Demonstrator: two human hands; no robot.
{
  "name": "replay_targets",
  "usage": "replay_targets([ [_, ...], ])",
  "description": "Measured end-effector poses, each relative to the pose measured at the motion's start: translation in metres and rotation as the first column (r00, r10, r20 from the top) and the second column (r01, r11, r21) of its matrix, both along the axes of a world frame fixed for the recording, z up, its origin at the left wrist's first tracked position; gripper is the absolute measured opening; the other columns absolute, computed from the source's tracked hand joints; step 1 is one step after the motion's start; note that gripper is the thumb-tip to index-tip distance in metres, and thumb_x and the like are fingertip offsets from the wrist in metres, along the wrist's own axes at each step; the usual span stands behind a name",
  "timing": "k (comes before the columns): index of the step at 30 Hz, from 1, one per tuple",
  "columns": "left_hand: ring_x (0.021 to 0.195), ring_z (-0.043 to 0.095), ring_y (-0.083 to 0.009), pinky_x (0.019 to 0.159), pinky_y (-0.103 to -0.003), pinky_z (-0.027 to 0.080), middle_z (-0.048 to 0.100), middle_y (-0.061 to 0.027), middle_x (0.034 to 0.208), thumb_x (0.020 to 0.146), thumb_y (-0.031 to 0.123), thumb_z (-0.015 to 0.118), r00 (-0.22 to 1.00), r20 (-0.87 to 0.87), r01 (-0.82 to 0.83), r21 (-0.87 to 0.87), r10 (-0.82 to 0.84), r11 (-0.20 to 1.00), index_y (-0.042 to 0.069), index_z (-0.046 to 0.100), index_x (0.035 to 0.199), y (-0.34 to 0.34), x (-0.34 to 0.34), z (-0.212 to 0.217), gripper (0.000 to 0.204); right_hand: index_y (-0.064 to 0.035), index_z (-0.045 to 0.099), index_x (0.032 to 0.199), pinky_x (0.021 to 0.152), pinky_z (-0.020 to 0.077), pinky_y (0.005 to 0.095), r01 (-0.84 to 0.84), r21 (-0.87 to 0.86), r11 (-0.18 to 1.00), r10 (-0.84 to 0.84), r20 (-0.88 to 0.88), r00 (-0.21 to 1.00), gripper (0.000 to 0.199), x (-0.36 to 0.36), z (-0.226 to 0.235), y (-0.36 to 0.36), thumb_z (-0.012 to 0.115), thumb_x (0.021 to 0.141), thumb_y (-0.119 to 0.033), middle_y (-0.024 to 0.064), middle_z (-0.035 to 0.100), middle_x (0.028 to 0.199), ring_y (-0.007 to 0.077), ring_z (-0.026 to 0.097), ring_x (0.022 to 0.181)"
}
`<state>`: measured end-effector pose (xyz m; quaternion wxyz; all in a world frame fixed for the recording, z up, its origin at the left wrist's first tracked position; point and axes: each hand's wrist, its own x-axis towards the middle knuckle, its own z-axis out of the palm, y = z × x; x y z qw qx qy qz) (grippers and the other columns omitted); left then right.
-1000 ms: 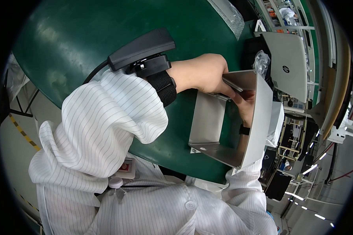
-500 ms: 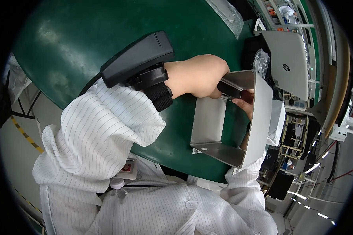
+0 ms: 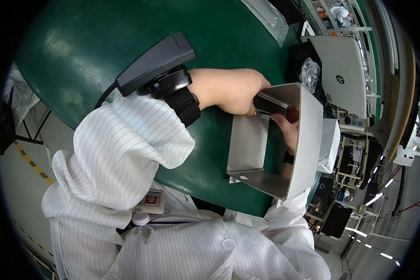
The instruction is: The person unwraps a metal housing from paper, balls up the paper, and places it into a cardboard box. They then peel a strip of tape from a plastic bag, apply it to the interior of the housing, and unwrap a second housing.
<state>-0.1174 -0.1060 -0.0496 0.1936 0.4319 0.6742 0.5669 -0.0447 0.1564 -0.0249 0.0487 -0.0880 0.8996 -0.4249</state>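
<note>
An open silver sheet-metal housing (image 3: 308, 144) stands on the green table, its flat panels forming a box shape with open sides. At its far end, a dark rectangular part (image 3: 271, 105) with a shiny lower edge sits between my hands. My left hand (image 3: 247, 95) reaches over the far left corner, its fingers closed on that part's left end and mostly hidden behind the hand. Inside the housing, my right hand (image 3: 289, 130) has its thumb against the part's lower edge. The other right fingers are curled and partly hidden by the housing's right panel.
A black device (image 3: 158, 63) is strapped to my left wrist. Beyond the housing stand a silver laptop (image 3: 338, 74) and crumpled clear plastic (image 3: 309, 72). A clear plastic bag (image 3: 268, 18) lies at the table's far edge. A white box-like thing (image 3: 329, 144) is right of the housing.
My left hand and wrist have shifted slightly left. The dark part has tilted, showing more of its face and shiny edge. My right thumb has moved left onto that edge.
</note>
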Motion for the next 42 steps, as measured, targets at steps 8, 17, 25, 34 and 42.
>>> replay_targets([
  [8, 0.088, 0.066, -0.0308, 0.078, -0.036, 0.051, 0.069, -0.0173, 0.096, 0.074, 0.002, 0.067, 0.999, 0.000, 0.041, -0.101, -0.041, 0.994, -0.001, 0.062, 0.111, -0.009, -0.003, 0.015, 0.038, 0.0023, 0.056, 0.121, 0.080, 0.0522, 0.0311, 0.123, -0.229, 0.966, -0.068, 0.235, 0.970, 0.044, -0.013, -0.033, 0.026, 0.073, 0.085, -0.016, 0.0120, 0.066, 0.108, 0.0198, 0.064, 0.096],
  [17, 0.070, 0.056, -0.0099, 0.064, -0.025, 0.048, 0.061, -0.0049, 0.079, 0.076, 0.003, 0.072, 0.997, 0.068, -0.021, -0.292, 0.043, 0.956, -0.004, 0.062, 0.107, -0.025, -0.009, 0.027, 0.033, 0.0052, 0.062, 0.116, 0.077, 0.0521, 0.0332, -0.023, -0.334, 0.942, 0.050, 0.074, 0.996, 0.041, 0.017, -0.002, 0.014, 0.074, 0.082, -0.015, 0.0148, 0.070, 0.106, 0.0182, 0.066, 0.089],
  [25, 0.070, 0.057, -0.0066, 0.060, -0.024, 0.048, 0.065, -0.0017, 0.077, 0.088, 0.007, 0.065, 0.867, 0.381, -0.369, 0.054, 0.322, 0.928, -0.005, 0.065, 0.085, 0.000, 0.013, 0.034, 0.013, 0.0046, 0.066, 0.096, 0.066, 0.0481, 0.0243, 0.046, -0.365, 0.930, -0.157, -0.280, 0.947, 0.015, 0.018, 0.010, -0.025, 0.069, 0.083, -0.003, 0.0070, 0.066, 0.097, 0.0119, 0.061, 0.080],
  [34, 0.061, 0.044, -0.0095, 0.055, -0.024, 0.034, 0.055, -0.0020, 0.074, 0.095, 0.022, 0.060, 0.859, 0.508, -0.388, 0.569, 0.061, 0.725, 0.004, 0.057, 0.089, 0.030, 0.032, 0.080, 0.020, -0.0018, 0.067, 0.088, 0.056, 0.0487, 0.0253, 0.030, -0.259, 0.965, -0.220, -0.746, 0.629, 0.012, 0.061, 0.132, -0.037, 0.072, 0.076, 0.001, 0.0066, 0.065, 0.084, 0.0156, 0.062, 0.066],
  [42, 0.060, 0.042, -0.0076, 0.055, -0.022, 0.031, 0.052, -0.0012, 0.068, 0.098, 0.027, 0.057, 0.843, 0.411, -0.122, 0.773, -0.346, 0.622, 0.003, 0.057, 0.086, 0.081, 0.050, 0.153, 0.027, -0.0002, 0.067, 0.084, 0.053, 0.0459, 0.0264, 0.106, -0.315, 0.943, -0.326, -0.818, 0.473, 0.015, 0.085, 0.176, -0.010, 0.076, 0.073, 0.000, 0.0090, 0.065, 0.078, 0.0179, 0.060, 0.063],
])
